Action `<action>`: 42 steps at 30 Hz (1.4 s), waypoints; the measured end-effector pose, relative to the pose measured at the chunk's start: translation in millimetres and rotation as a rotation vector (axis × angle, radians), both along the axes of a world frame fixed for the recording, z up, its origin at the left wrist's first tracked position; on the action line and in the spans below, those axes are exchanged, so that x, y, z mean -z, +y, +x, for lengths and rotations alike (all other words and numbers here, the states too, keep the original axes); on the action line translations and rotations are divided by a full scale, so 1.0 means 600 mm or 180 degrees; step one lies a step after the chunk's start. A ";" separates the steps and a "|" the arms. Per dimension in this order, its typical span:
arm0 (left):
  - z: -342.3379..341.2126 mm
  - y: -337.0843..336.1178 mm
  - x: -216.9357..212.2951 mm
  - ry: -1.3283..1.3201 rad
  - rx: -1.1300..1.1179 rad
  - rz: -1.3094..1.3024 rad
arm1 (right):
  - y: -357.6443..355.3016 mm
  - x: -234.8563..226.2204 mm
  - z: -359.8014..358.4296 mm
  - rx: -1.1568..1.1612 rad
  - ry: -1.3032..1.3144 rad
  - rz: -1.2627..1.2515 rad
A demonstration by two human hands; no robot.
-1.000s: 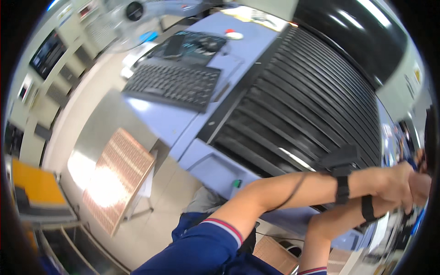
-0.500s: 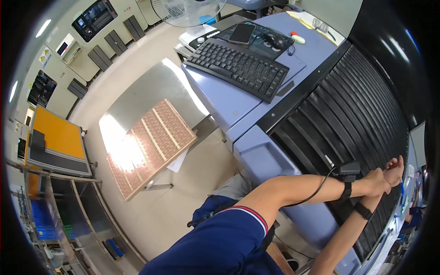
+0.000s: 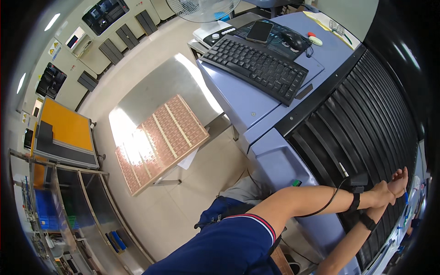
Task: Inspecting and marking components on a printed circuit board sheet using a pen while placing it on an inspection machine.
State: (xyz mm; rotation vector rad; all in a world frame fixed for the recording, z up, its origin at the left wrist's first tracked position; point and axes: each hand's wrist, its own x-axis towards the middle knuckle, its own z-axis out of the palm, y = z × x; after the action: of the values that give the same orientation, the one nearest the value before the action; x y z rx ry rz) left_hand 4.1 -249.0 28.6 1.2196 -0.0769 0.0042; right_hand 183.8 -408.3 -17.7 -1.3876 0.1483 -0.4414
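Observation:
My left arm reaches across to the right, over the ribbed black bellows cover (image 3: 366, 114) of a machine. My left hand (image 3: 380, 194) is wrapped round my right arm at the wrist. Just beyond it shows my right hand (image 3: 398, 180), its fingers apart and pointing up, with nothing seen in them. A black wrist strap (image 3: 354, 201) circles my left wrist, next to a small black box (image 3: 357, 179) with a cable (image 3: 323, 210). Another black band (image 3: 367, 222) sits on my right forearm.
A keyboard (image 3: 256, 66), phone (image 3: 260, 31) and mouse (image 3: 293, 40) lie on the blue machine top (image 3: 229, 96). Left of it, copper-coloured patterned panels (image 3: 167, 137) rest on a metal table (image 3: 156, 87). A fan (image 3: 201, 9) stands behind; a metal rack (image 3: 94, 206) is at lower left.
The view has shifted, so the surroundings sit farther right and lower in the picture. My left hand keeps its hold on my right wrist; a green spot now shows on the machine edge.

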 end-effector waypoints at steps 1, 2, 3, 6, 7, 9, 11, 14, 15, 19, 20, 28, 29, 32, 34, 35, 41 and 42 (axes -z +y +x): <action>-0.006 0.002 0.008 0.0029 0.0012 0.0024 | 0.023 0.002 -0.016 0.0056 0.0077 -0.0120; -0.006 0.008 0.015 0.0053 0.0003 0.0037 | 0.044 0.010 -0.025 0.0108 0.0017 -0.0129; -0.011 0.005 0.016 0.0036 0.0035 0.0048 | 0.043 -0.001 -0.027 0.0108 -0.0009 -0.0142; -0.010 -0.001 0.020 0.0023 0.0058 0.0070 | 0.050 -0.022 -0.045 0.0118 -0.0070 -0.0225; -0.014 -0.003 0.023 0.0030 0.0107 0.0084 | 0.048 -0.020 -0.050 0.0103 -0.0072 -0.0220; -0.018 -0.001 0.029 0.0036 0.0138 0.0085 | 0.044 -0.013 -0.058 -0.0080 -0.0086 -0.0583; -0.016 -0.005 0.035 0.0052 0.0152 0.0107 | 0.082 -0.044 -0.107 0.0000 -0.0043 -0.0632; -0.015 -0.014 0.037 0.0057 0.0200 0.0085 | 0.111 -0.084 -0.157 0.0575 -0.0788 -0.1298; -0.010 -0.019 0.033 0.0046 0.0232 0.0066 | 0.103 -0.087 -0.152 0.0590 -0.0791 -0.1318; -0.006 -0.025 0.035 0.0058 0.0214 0.0099 | 0.124 -0.086 -0.147 0.0621 -0.0618 -0.1719; -0.003 -0.030 0.035 0.0053 0.0240 0.0096 | 0.130 -0.082 -0.144 0.0114 -0.0345 -0.1853; 0.006 -0.035 0.031 0.0055 0.0296 0.0081 | 0.113 -0.067 -0.122 -0.0290 -0.0200 -0.1824; 0.007 -0.033 0.036 0.0080 0.0275 0.0095 | 0.127 -0.073 -0.133 -0.0199 -0.0260 -0.1833; 0.011 -0.028 0.043 0.0122 0.0233 0.0112 | 0.148 -0.081 -0.159 0.0037 -0.0535 -0.2261; 0.013 -0.029 0.043 0.0133 0.0221 0.0109 | 0.153 -0.085 -0.167 0.0152 -0.0759 -0.2634; 0.013 -0.029 0.044 0.0145 0.0225 0.0110 | 0.154 -0.085 -0.167 0.0152 -0.0765 -0.2638; 0.008 -0.027 0.050 0.0187 0.0202 0.0127 | 0.176 -0.094 -0.186 0.0230 -0.0800 -0.2477; 0.005 -0.026 0.049 0.0192 0.0205 0.0136 | 0.168 -0.092 -0.181 0.0200 -0.0879 -0.2430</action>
State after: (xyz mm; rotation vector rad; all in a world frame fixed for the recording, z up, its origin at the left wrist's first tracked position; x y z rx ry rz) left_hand 7.4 -264.5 -0.9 1.2586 -0.0637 -0.0907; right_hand 75.3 -307.3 37.6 -2.0486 -0.2304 -0.7859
